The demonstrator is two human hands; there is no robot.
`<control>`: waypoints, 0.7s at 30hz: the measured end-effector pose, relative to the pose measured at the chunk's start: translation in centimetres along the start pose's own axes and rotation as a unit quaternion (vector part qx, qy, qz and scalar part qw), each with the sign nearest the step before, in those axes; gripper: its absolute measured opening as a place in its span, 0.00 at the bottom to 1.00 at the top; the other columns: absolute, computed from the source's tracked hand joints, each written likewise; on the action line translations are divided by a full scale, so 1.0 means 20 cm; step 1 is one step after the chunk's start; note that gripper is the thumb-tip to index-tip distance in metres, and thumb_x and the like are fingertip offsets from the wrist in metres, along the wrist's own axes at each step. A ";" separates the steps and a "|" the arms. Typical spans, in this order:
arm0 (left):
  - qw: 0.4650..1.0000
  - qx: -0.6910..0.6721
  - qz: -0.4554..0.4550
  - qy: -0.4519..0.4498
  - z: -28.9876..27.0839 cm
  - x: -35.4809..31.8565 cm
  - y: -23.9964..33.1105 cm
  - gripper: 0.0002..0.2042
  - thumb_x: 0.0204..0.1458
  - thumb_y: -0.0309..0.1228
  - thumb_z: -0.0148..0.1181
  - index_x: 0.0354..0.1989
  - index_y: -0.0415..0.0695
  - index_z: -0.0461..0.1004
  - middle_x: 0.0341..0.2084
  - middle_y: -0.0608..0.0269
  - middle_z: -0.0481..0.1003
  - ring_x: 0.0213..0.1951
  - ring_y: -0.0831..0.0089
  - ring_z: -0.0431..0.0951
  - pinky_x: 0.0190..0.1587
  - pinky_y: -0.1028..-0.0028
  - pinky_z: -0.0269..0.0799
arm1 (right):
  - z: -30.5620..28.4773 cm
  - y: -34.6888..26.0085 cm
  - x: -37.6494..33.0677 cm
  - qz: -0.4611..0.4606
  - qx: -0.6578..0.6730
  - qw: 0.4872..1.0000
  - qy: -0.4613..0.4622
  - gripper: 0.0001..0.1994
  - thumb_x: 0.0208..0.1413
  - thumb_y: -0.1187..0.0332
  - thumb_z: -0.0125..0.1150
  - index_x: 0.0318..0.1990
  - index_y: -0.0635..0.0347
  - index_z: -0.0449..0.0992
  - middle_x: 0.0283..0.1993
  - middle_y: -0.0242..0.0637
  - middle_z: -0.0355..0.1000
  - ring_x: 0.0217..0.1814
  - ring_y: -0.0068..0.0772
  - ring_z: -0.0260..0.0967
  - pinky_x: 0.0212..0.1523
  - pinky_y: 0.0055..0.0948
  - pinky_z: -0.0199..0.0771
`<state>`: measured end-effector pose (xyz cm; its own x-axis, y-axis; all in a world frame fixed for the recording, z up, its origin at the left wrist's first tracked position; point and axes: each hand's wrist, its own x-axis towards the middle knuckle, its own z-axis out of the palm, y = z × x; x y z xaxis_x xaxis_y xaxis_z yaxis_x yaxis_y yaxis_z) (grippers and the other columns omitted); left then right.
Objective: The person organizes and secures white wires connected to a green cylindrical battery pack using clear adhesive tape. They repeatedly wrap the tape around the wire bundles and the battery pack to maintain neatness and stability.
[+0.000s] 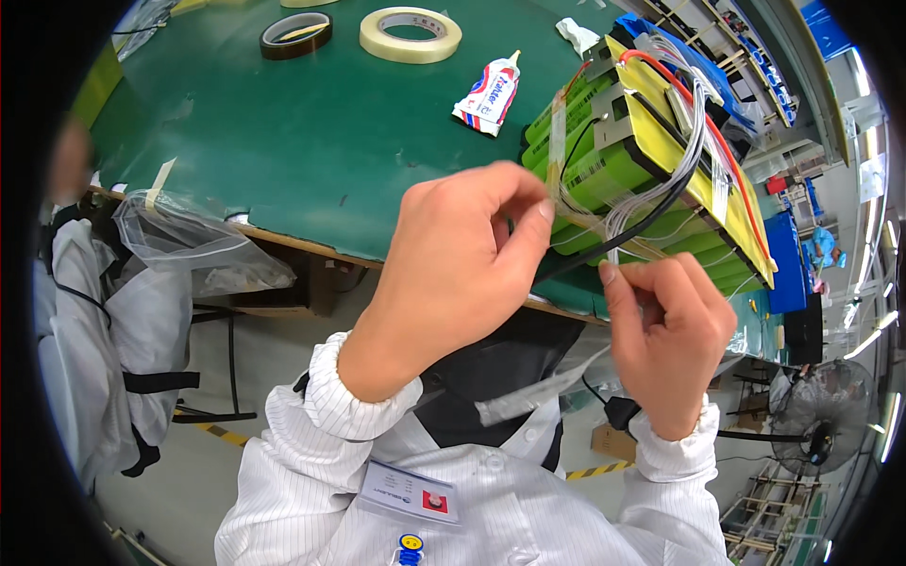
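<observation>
On the right of the green table point(283, 141) stands a battery pack point(604, 174) of green cylindrical cells, with a yellow board point(651, 132) on its slanted side. Thin white wires point(696, 141), a red wire and a black cable point(587, 256) run over it. My left hand point(462, 259) is at the pack's near left side, its fingers curled and its thumb close to the index finger. By the lower end of the white wires, my right hand point(668, 330) pinches thumb against index finger. What either hand holds, if anything, is too small or hidden.
A glue tube point(489, 97), a cream tape roll point(406, 53) and a brown tape roll point(294, 49) lie farther back. A clear plastic bag point(193, 236) hangs over the table's edge at left, beside another person's white sleeve point(146, 311). A fan point(823, 415) stands at right.
</observation>
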<state>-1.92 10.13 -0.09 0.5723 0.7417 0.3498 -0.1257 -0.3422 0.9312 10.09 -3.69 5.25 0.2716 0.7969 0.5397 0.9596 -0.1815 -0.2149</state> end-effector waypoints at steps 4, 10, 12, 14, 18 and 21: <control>0.999 0.007 -0.037 -0.023 -0.01 -0.03 0.01 0.07 0.54 0.26 0.62 0.34 0.33 0.79 0.23 0.65 0.78 0.27 0.83 0.74 0.24 0.80 0.67 | 0.01 -0.02 -0.01 0.008 0.000 1.000 0.017 0.08 0.44 0.78 0.71 0.24 0.60 0.75 0.20 0.35 0.67 0.17 0.34 0.65 0.19 0.29 0.63; 0.997 -0.025 -0.036 -0.056 -0.05 0.00 -0.01 0.06 0.55 0.26 0.62 0.36 0.34 0.79 0.26 0.67 0.78 0.28 0.84 0.73 0.25 0.83 0.66 | -0.04 0.03 0.03 0.031 0.051 0.998 -0.036 0.08 0.44 0.78 0.71 0.23 0.61 0.75 0.20 0.35 0.67 0.17 0.33 0.65 0.19 0.28 0.63; 0.994 -0.055 -0.034 -0.089 -0.05 0.00 0.02 0.06 0.56 0.26 0.62 0.35 0.34 0.79 0.26 0.67 0.78 0.28 0.84 0.73 0.25 0.83 0.66 | -0.03 0.04 0.03 0.015 0.056 0.998 -0.030 0.07 0.43 0.78 0.70 0.24 0.61 0.75 0.21 0.35 0.66 0.18 0.34 0.66 0.19 0.28 0.63; 0.991 -0.051 -0.067 -0.107 -0.03 0.03 0.00 0.09 0.56 0.30 0.63 0.32 0.34 0.81 0.21 0.67 0.77 0.23 0.85 0.71 0.21 0.83 0.61 | 0.00 0.03 0.02 -0.030 0.018 0.999 0.000 0.08 0.42 0.78 0.70 0.23 0.60 0.73 0.20 0.34 0.63 0.17 0.33 0.64 0.18 0.28 0.62; 0.965 -0.060 -0.203 -0.158 -0.01 0.12 0.06 0.15 0.54 0.37 0.66 0.27 0.35 0.81 0.16 0.67 0.75 0.17 0.85 0.67 0.18 0.81 0.57 | 0.04 0.08 0.01 -0.159 -0.052 0.985 0.048 0.11 0.40 0.79 0.69 0.20 0.59 0.68 0.19 0.33 0.56 0.17 0.32 0.61 0.17 0.31 0.61; 0.966 -0.059 -0.206 -0.146 0.03 0.13 0.07 0.16 0.52 0.38 0.67 0.24 0.35 0.81 0.14 0.67 0.75 0.16 0.85 0.66 0.18 0.80 0.55 | 0.05 0.13 0.03 -0.209 -0.031 0.976 0.056 0.13 0.39 0.80 0.68 0.19 0.58 0.66 0.19 0.32 0.53 0.16 0.31 0.59 0.16 0.31 0.59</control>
<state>-0.23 11.23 2.03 0.7956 0.6005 -0.0800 0.0794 0.0275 0.9965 12.60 -3.16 4.24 -0.1426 0.7415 0.6556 0.9898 0.1090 0.0920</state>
